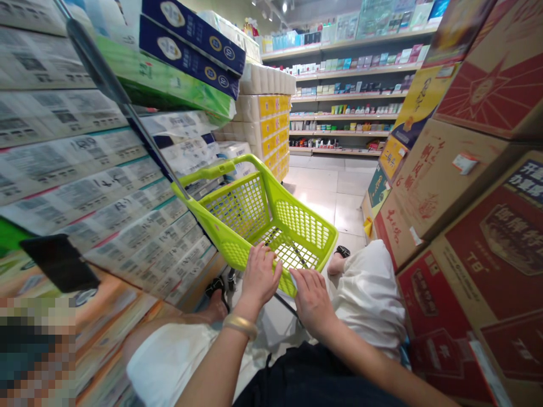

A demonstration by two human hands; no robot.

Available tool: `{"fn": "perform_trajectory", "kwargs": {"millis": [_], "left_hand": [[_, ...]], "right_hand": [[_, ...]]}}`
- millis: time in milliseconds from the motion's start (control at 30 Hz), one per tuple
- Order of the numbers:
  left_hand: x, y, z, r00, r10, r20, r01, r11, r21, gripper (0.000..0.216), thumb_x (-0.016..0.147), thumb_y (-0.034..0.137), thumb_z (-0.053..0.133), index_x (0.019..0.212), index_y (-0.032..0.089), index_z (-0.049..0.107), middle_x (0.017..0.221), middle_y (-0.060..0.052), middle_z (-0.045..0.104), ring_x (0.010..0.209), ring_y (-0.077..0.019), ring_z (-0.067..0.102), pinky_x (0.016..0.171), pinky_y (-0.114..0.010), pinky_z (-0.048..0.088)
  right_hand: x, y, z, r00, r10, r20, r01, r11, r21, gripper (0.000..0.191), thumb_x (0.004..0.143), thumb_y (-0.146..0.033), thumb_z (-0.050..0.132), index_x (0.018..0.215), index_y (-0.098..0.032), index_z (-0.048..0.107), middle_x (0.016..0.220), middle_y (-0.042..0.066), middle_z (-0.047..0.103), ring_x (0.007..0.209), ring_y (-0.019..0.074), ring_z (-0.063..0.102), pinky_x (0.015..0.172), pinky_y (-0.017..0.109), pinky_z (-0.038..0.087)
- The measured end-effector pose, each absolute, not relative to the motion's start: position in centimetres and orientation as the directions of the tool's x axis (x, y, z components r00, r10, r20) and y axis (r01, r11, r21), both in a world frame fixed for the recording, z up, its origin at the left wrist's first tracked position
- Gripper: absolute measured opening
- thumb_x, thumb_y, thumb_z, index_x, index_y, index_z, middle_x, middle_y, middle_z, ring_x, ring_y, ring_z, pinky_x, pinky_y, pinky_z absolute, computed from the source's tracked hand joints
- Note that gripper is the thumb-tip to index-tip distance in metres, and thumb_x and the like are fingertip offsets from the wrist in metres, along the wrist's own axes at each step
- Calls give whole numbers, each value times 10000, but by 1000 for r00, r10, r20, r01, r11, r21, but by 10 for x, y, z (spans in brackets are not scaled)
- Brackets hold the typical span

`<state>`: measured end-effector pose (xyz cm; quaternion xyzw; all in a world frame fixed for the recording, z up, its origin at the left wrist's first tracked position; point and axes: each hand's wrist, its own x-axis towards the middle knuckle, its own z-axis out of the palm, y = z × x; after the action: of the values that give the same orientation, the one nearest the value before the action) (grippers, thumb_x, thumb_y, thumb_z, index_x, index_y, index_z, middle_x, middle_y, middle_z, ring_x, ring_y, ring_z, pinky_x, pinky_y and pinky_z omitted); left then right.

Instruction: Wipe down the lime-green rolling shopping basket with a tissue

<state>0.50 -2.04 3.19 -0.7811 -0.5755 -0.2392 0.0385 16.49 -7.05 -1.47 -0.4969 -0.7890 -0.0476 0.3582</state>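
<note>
holding on to the near rim of a lime-green basket (299, 223)

along the floor's left edge, white packs (106, 164) printed in grey and black rise in a tall stack. in front of them a dark, flat rectangle (61, 263) sits at a slant; what it is cannot be told. farther along, two navy boxes (190, 42) lie on a green pack (169, 79), and a grey metal bar (146, 135) slopes down to the basket's left corner. the basket, its walls pierced with holes, stands above the pale tiled floor (345, 198). the left hand (261, 277), with a gold-coloured bangle (240, 326) at its wrist, is partly closed, fingers curled over the near rim. just beside it, the right hand (311, 299) is bent over the same rim, half closed too; both palms are hidden, so how tight they grip cannot be told. shelves (339, 96) of small boxes and bottles line the floor's far edge. red and brown cartons (458, 169) are stacked along its right edge.
</note>
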Motion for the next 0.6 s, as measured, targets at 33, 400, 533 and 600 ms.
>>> {"fn": "perform_trajectory", "kwargs": {"millis": [33, 400, 533, 600], "left_hand": [[6, -21, 32, 223, 882, 416, 919, -332, 213, 235, 909, 326, 456, 957, 173, 627, 1160, -126, 616, 1292, -298, 433, 1127, -526, 323], [5, -20, 32, 229, 885, 406, 928, -324, 183, 251, 941, 260, 362, 935, 176, 597, 1077, -112, 629, 1261, -287, 461, 1125, -536, 318], [1, -19, 29, 242, 866, 437, 922, -346, 176, 228, 937, 281, 379, 910, 189, 586, 1057, -103, 627, 1240, -285, 476, 1109, -533, 343], [1, -20, 28, 243, 862, 445, 917, -354, 184, 218, 934, 283, 385, 904, 194, 581, 1056, -98, 624, 1233, -284, 479, 1109, -533, 344]], "right_hand": [[165, -71, -15, -248, 747, 617, 816, 504, -282, 538, 767, -44, 440, 1290, -147, 510, 1142, 108, 598, 1104, 225, 497, 1037, 410, 356], [139, -58, -3, -240, 793, 560, 872, 430, -235, 445, 827, -82, 470, 1265, -135, 530, 1086, 124, 614, 978, 237, 530, 893, 386, 446], [157, -62, -15, -337, 707, 622, 827, 538, -163, 477, 839, -56, 433, 1308, -122, 493, 1115, 129, 602, 1018, 230, 524, 915, 378, 450], [166, -66, -20, -378, 662, 647, 794, 591, -141, 499, 842, -40, 413, 1334, -108, 467, 1124, 132, 596, 1064, 230, 509, 954, 381, 439]]}}
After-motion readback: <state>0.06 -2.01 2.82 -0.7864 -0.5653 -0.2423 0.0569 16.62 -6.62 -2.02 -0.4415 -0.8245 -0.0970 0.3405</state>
